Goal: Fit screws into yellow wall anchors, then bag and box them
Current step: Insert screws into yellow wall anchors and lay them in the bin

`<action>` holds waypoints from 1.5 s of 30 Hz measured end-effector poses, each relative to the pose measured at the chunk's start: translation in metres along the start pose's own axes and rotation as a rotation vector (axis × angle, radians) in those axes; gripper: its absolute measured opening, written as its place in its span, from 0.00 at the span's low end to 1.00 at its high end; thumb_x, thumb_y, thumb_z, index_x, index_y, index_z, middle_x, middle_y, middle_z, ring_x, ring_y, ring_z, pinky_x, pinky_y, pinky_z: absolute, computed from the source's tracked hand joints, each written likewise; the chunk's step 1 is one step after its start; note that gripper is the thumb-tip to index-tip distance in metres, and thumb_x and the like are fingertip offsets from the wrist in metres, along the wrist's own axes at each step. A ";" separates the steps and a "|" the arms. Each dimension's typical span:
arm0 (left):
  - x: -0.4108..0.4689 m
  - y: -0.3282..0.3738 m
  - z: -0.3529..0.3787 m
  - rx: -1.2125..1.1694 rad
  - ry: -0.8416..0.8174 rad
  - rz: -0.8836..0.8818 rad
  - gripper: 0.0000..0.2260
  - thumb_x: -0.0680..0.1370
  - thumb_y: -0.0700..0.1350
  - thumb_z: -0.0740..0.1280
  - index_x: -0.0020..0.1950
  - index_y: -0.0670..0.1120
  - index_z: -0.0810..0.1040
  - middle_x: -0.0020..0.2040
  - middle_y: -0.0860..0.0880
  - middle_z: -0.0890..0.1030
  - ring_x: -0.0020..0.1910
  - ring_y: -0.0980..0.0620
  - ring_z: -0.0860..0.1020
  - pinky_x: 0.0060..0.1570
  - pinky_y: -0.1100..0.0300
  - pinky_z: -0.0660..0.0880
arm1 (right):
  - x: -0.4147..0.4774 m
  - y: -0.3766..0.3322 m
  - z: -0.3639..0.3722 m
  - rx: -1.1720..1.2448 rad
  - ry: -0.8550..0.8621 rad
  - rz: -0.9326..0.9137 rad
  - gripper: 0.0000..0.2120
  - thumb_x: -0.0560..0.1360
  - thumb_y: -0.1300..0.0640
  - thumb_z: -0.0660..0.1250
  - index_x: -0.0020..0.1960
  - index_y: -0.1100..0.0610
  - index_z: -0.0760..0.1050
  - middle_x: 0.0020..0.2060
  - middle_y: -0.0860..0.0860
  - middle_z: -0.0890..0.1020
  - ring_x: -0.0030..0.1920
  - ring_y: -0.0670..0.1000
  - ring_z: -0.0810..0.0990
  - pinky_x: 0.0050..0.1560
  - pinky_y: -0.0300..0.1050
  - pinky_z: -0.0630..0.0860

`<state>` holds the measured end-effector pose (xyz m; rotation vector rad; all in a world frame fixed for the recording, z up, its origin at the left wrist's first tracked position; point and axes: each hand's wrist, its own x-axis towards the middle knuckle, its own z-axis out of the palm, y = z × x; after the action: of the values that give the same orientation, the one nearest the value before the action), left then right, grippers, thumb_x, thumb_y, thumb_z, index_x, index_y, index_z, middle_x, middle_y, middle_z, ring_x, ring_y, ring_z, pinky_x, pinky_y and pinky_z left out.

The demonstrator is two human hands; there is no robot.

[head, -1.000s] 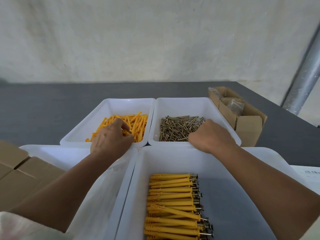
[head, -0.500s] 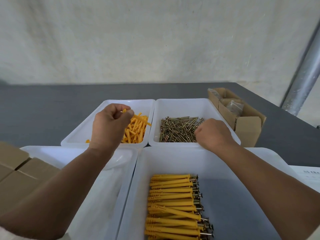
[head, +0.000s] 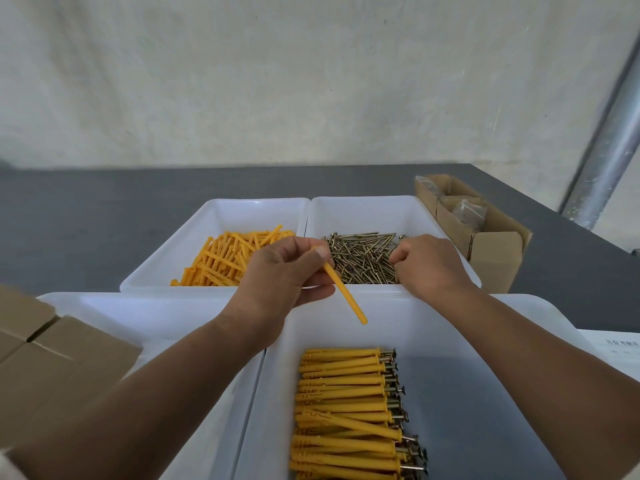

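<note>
Here, head view: a yellow anchor (head: 341, 285) is pinched in the left hand (head: 284, 275) over the near bin (head: 398, 327). The right hand (head: 429, 265) is curled among the screws (head: 363, 261); any grasp cannot be told. One screw should be singled out and aligned with the anchor's mouth.

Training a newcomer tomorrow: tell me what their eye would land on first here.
The left hand pinches one yellow plastic wall anchor over the near white tub. Beside it, the right hand reaches into the pile of loose brass-coloured screws. Nearest lies a neat stack of yellow anchors with screws fitted.
</note>
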<state>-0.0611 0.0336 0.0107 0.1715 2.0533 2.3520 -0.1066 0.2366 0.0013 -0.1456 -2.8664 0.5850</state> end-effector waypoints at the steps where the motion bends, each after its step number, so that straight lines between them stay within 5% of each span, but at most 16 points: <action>1: -0.001 -0.001 0.001 0.020 0.003 0.002 0.03 0.79 0.41 0.67 0.48 0.44 0.80 0.40 0.45 0.84 0.42 0.47 0.82 0.40 0.58 0.80 | 0.000 0.001 0.000 0.021 0.018 0.000 0.13 0.74 0.66 0.64 0.45 0.53 0.85 0.47 0.49 0.84 0.51 0.54 0.81 0.49 0.43 0.77; 7: -0.003 -0.005 0.002 0.129 -0.019 0.044 0.04 0.78 0.41 0.69 0.50 0.41 0.78 0.41 0.42 0.84 0.40 0.47 0.83 0.42 0.56 0.82 | -0.001 0.007 -0.005 0.445 0.100 0.081 0.10 0.78 0.65 0.63 0.45 0.55 0.82 0.39 0.50 0.84 0.40 0.53 0.85 0.49 0.52 0.82; 12: -0.001 -0.007 0.002 0.174 -0.036 0.055 0.02 0.78 0.39 0.69 0.49 0.42 0.79 0.40 0.42 0.85 0.41 0.46 0.85 0.42 0.57 0.81 | -0.004 0.000 -0.019 0.978 -0.034 0.195 0.08 0.76 0.67 0.68 0.46 0.56 0.81 0.42 0.54 0.83 0.36 0.49 0.86 0.50 0.46 0.82; 15: -0.001 -0.008 0.002 0.162 -0.032 0.048 0.02 0.78 0.38 0.69 0.49 0.42 0.78 0.41 0.42 0.85 0.42 0.46 0.85 0.43 0.55 0.82 | -0.012 -0.013 -0.028 1.126 -0.087 0.157 0.07 0.75 0.69 0.69 0.45 0.58 0.81 0.45 0.55 0.83 0.38 0.50 0.86 0.42 0.38 0.81; 21: 0.000 -0.008 0.000 0.113 0.000 0.035 0.02 0.78 0.38 0.68 0.50 0.41 0.77 0.45 0.39 0.84 0.45 0.44 0.84 0.46 0.52 0.82 | -0.037 -0.021 -0.035 1.109 -0.291 0.040 0.09 0.74 0.72 0.68 0.48 0.59 0.81 0.46 0.57 0.83 0.39 0.51 0.86 0.40 0.38 0.81; 29: -0.002 -0.008 0.000 0.190 -0.064 0.076 0.04 0.77 0.39 0.70 0.51 0.44 0.77 0.36 0.45 0.84 0.41 0.48 0.84 0.44 0.56 0.82 | -0.057 -0.032 -0.037 0.797 -0.650 -0.111 0.28 0.73 0.76 0.65 0.65 0.50 0.70 0.49 0.58 0.80 0.40 0.55 0.86 0.37 0.42 0.80; 36: -0.003 -0.006 0.002 0.233 -0.109 0.075 0.08 0.74 0.38 0.73 0.50 0.43 0.77 0.33 0.48 0.82 0.38 0.51 0.83 0.42 0.58 0.81 | -0.050 -0.029 -0.042 1.006 -0.382 -0.063 0.35 0.73 0.77 0.65 0.70 0.46 0.69 0.45 0.59 0.78 0.41 0.58 0.86 0.38 0.44 0.82; 45: -0.008 -0.005 0.004 0.453 -0.218 0.135 0.08 0.72 0.42 0.76 0.48 0.46 0.79 0.33 0.52 0.82 0.36 0.55 0.80 0.44 0.58 0.80 | -0.044 -0.026 -0.034 1.148 -0.084 -0.020 0.18 0.75 0.64 0.70 0.60 0.50 0.71 0.38 0.53 0.86 0.41 0.52 0.86 0.41 0.44 0.82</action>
<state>-0.0533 0.0379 0.0056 0.5587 2.4843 1.7868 -0.0575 0.2193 0.0336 0.0986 -2.1346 2.0820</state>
